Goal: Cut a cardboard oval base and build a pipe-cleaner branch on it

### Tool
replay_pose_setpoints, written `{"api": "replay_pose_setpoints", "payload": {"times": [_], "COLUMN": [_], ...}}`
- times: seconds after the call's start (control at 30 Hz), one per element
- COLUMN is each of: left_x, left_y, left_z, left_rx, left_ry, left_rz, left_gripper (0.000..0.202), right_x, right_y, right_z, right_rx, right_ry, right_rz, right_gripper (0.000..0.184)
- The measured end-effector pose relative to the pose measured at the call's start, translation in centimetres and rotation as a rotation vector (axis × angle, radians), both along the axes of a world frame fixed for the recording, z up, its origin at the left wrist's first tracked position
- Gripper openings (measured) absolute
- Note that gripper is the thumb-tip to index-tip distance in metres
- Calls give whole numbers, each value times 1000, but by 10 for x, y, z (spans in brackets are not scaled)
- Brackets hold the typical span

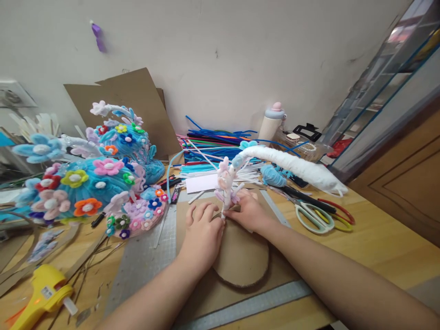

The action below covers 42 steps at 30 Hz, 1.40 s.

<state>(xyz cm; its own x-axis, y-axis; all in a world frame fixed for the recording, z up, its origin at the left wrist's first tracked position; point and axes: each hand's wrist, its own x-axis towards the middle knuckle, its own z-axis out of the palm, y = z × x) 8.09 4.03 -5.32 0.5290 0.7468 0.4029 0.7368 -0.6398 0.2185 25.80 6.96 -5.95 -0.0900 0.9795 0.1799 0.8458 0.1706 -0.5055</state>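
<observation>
A white wrapped stem [288, 166] rises from a cardboard oval [244, 261] and arches to the right, with a pointed white end. Pink pipe-cleaner flowers [224, 181] and a light-blue one [248, 145] sit along it. My right hand [249, 210] is closed around the foot of the stem, thumb and finger pinched there. Opposite it, my left hand [202, 231] curls over the oval's left edge, its thumb and forefinger close to the stem's foot. Its fingertips are partly hidden. The oval lies on a larger cardboard sheet [275, 279] over a grey cutting mat [137, 270].
To the left stand two blue domed pieces covered in flowers [87, 206]. A yellow glue gun [44, 293] lies at front left. Scissors [314, 217] rest on the right. Behind are pipe cleaners [213, 142], a bottle [271, 123] and blue yarn [273, 176].
</observation>
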Motion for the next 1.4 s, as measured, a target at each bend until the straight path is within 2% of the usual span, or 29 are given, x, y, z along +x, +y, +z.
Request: {"api": "replay_pose_setpoints", "payload": {"times": [0.3,0.57,0.93,1.1,1.2,1.3,1.4], "left_x": [0,0,1,0,-2,-7,-11], "left_y": [0,2,-2,-5,-4,-3,-4], "left_z": [0,-3,-1,5,7,8,10], "left_rx": [-5,12,23,-9,-21,-34,-63], "left_ry": [13,15,30,41,28,-11,-23], "left_rz": [-9,3,37,68,55,73,127], "left_gripper": [21,19,22,23,21,22,28], "right_x": [-1,-2,-2,14,35,53,59], "right_y": [0,-3,0,4,5,-1,-14], "right_z": [-1,7,1,6,10,11,11], "right_rx": [-30,-44,-74,-114,-71,31,92], "right_ry": [53,22,101,210,255,187,47], "right_rz": [-25,-15,-26,107,168,302,433], "right_gripper": [14,16,18,12,18,21,26]}}
